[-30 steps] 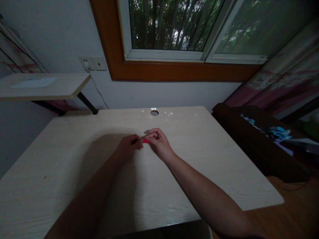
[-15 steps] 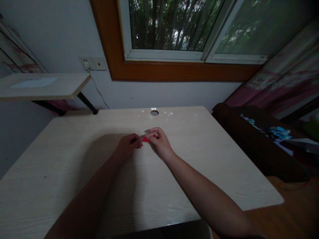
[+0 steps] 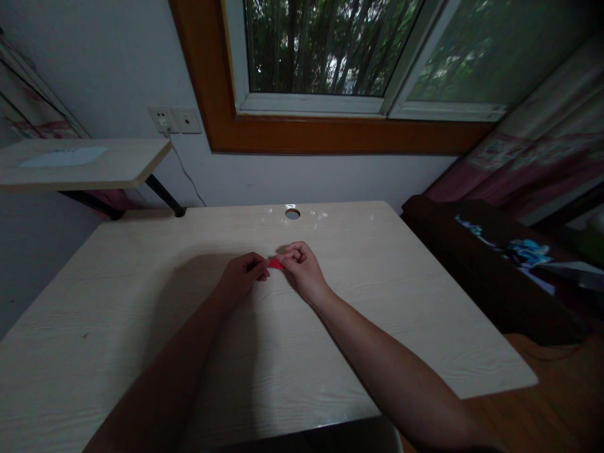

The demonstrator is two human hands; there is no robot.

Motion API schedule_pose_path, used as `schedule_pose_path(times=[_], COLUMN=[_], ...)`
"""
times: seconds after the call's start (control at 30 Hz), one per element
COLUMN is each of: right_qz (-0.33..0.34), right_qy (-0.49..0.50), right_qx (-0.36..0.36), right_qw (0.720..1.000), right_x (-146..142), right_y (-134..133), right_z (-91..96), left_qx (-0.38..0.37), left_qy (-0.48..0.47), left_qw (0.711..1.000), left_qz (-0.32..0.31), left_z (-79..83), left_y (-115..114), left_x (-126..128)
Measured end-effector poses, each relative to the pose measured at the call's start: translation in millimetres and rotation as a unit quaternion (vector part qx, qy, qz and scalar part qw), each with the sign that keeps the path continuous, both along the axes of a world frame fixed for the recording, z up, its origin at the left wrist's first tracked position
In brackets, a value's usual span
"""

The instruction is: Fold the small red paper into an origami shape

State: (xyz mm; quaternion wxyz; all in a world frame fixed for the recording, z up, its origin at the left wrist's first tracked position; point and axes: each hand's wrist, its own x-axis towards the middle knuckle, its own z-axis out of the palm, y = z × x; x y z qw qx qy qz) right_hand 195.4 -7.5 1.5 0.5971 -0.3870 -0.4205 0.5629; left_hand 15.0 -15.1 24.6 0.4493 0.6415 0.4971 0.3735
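A small red folded piece (image 3: 275, 264), likely paper, sits between my two hands just above the pale wooden table (image 3: 141, 302). My left hand (image 3: 243, 275) pinches its left end with curled fingers. My right hand (image 3: 300, 265) pinches its right end, fingers bent into a loose fist. Most of the red piece is hidden by my fingers, so its shape is unclear. Both forearms reach in from the near edge of the table.
A round cable hole (image 3: 292, 214) lies in the table near its far edge. A second, higher tabletop (image 3: 80, 162) stands at the left by a wall socket (image 3: 174, 119). A dark bed frame (image 3: 491, 270) with bedding runs along the right. A window is ahead.
Both hands stay almost in place; my fingers have shifted slightly on the red piece, and a little more of it shows between them.
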Motion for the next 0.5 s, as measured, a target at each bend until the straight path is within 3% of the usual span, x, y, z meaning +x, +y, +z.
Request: schedule_pose_path(times=[0.5], right_qz=[0.003], right_qy=[0.02], right_qx=[-0.009], right_qw=[1.0], right_x=[-2.2], right_y=[-0.4], right_z=[2.0], left_qx=[-0.014], left_qy=[-0.009], left_qw=[1.0], left_qz=[0.007], left_z=[2.4], left_y=[0.3], left_x=[0.5])
